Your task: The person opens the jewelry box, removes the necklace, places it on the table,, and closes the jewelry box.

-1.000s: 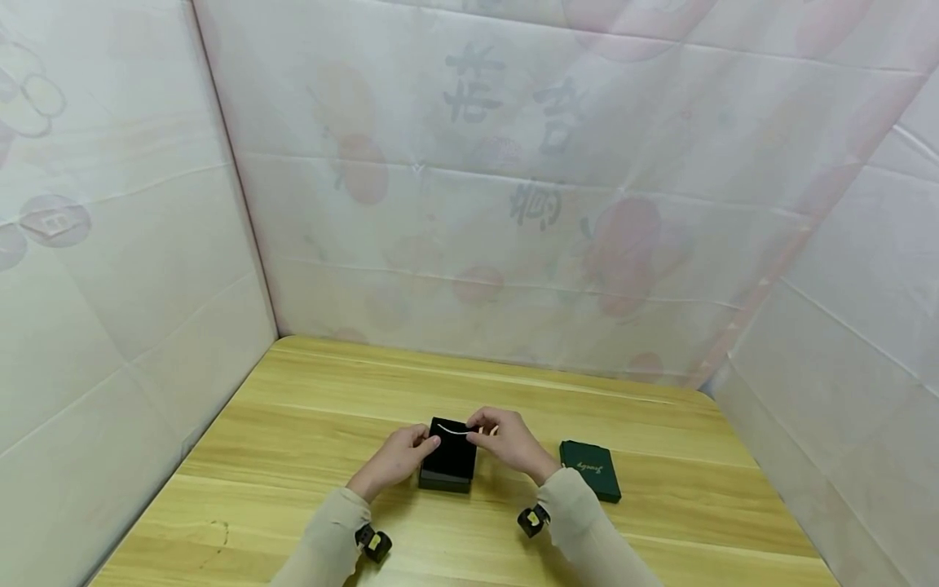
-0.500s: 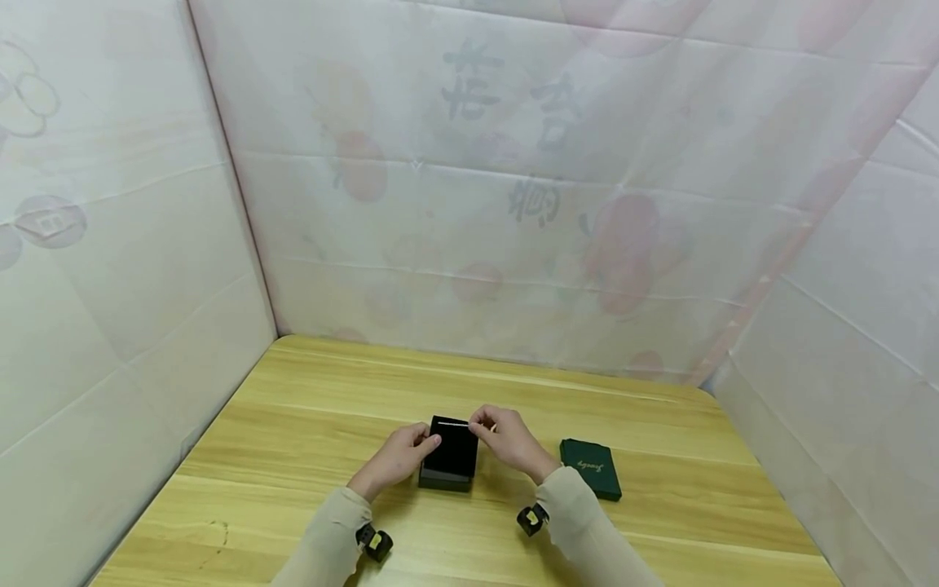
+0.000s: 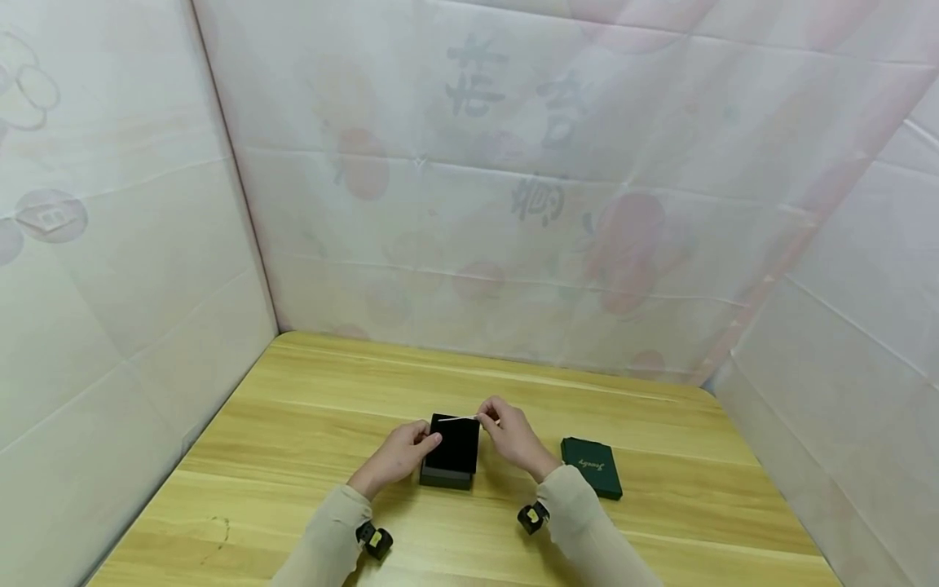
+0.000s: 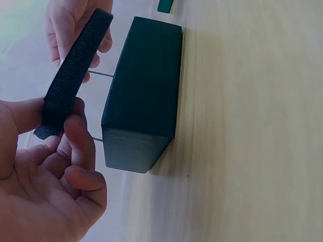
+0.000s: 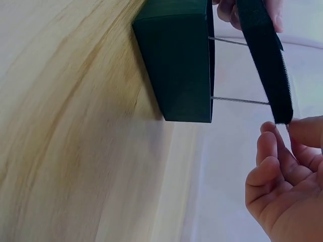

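Observation:
My left hand (image 3: 396,455) pinches a black foam pad (image 4: 75,70) by its edge between thumb and fingers. The pad is tilted above a dark green box (image 4: 144,80) standing on the table. Across the pad's far end runs a thin pale chain (image 3: 456,419), pulled nearly straight. At the pad's far right corner, my right hand (image 3: 511,430) pinches the end of that chain between thumb and forefinger. Two thin strands (image 5: 239,101) stretch from the pad into the box in the right wrist view. The box's inside is hidden.
A dark green lid (image 3: 592,469) with gold lettering lies on the wooden table (image 3: 293,456), to the right of the right hand. Printed fabric walls (image 3: 477,244) enclose the table at the back and both sides.
The chain hung in a loose curve and is now drawn taut across the pad. My right hand has shifted slightly right and away from me. The left hand stays put.

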A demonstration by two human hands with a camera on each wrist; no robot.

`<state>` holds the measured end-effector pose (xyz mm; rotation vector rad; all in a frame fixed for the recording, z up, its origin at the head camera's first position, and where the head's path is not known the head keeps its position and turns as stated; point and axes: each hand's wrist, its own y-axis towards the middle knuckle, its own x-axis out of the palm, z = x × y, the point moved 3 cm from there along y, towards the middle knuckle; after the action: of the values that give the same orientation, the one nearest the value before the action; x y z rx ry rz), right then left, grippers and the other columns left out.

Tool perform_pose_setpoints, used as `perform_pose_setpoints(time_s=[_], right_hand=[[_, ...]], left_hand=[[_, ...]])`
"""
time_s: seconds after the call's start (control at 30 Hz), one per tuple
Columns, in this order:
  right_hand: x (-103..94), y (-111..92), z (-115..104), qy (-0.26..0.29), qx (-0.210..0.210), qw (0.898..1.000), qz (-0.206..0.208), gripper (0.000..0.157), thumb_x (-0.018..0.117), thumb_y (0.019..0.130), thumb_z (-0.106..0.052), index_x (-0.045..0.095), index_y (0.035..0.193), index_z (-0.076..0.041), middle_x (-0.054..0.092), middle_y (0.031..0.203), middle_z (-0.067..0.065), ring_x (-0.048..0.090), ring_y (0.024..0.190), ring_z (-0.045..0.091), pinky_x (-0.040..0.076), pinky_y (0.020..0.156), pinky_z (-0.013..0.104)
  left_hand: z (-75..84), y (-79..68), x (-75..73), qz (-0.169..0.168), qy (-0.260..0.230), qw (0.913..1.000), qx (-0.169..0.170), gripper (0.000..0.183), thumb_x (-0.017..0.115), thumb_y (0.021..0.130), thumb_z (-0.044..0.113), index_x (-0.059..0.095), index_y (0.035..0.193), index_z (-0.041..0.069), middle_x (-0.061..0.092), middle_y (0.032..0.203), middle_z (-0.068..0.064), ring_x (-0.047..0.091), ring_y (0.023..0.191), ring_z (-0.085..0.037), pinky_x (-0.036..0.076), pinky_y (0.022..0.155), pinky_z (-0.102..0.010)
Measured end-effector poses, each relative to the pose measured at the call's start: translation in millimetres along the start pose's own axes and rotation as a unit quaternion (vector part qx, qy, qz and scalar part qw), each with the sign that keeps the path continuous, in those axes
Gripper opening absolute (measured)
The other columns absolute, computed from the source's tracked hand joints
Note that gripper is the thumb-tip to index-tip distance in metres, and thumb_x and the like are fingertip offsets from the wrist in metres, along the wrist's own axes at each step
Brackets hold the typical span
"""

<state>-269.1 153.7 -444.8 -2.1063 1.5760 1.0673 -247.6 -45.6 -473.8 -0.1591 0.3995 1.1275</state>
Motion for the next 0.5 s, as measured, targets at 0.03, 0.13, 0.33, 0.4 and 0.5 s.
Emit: perform_pose_setpoints(time_s=[0.03,0.13,0.33,0.4,0.5], right_hand=[[-0.8,0.1,0.0,0.0,-0.001,1.0,0.004,0.007,0.045,0.093,-0.019,0.05,0.09,-0.016,0.052,0.083,-0.001,0.05,0.071,0.015,0.042,0.062,0.028],[-2.3,0.5,0.6,0.001,-0.003,1.0,0.012,0.006,0.046,0.093,-0.018,0.05,0.088,-0.016,0.051,0.081,-0.004,0.051,0.071,0.016,0.043,0.061,0.027],[-4.7,0.1,3.0,0.014,-0.003,1.0,0.017,0.005,0.049,0.091,-0.02,0.052,0.089,-0.016,0.054,0.083,-0.003,0.054,0.076,0.022,0.044,0.063,0.027],[-6.0,0.1,3.6,0.023,0.001,1.0,0.02,0.005,0.05,0.09,-0.02,0.053,0.09,-0.016,0.056,0.084,0.0,0.055,0.076,0.021,0.045,0.064,0.028],[-7.5,0.3,3.9,0.03,0.007,0.999,0.019,0.003,0.052,0.09,-0.018,0.054,0.092,-0.017,0.057,0.087,0.005,0.055,0.075,0.017,0.045,0.064,0.028]], left_hand=[[0.0,0.0,-0.1,0.0,0.001,1.0,0.002,0.034,0.044,0.092,0.035,0.043,0.074,0.005,0.037,0.058,-0.001,0.032,0.046,-0.013,0.031,0.047,-0.026],[-0.2,-0.1,-0.3,-0.001,-0.003,1.0,0.005,0.035,0.045,0.091,0.035,0.043,0.075,0.004,0.038,0.058,-0.002,0.032,0.046,-0.013,0.031,0.047,-0.027],[0.4,-0.4,-0.3,-0.003,-0.002,1.0,0.003,0.035,0.044,0.091,0.036,0.044,0.076,0.005,0.039,0.058,-0.002,0.033,0.046,-0.014,0.032,0.047,-0.027],[0.6,-0.1,-0.5,-0.001,-0.001,1.0,0.003,0.034,0.044,0.092,0.036,0.044,0.076,0.006,0.039,0.058,-0.002,0.033,0.047,-0.014,0.032,0.047,-0.027],[0.2,0.5,-0.5,0.002,-0.001,1.0,0.002,0.035,0.043,0.092,0.037,0.045,0.076,0.007,0.039,0.058,-0.002,0.033,0.047,-0.014,0.032,0.047,-0.027]])
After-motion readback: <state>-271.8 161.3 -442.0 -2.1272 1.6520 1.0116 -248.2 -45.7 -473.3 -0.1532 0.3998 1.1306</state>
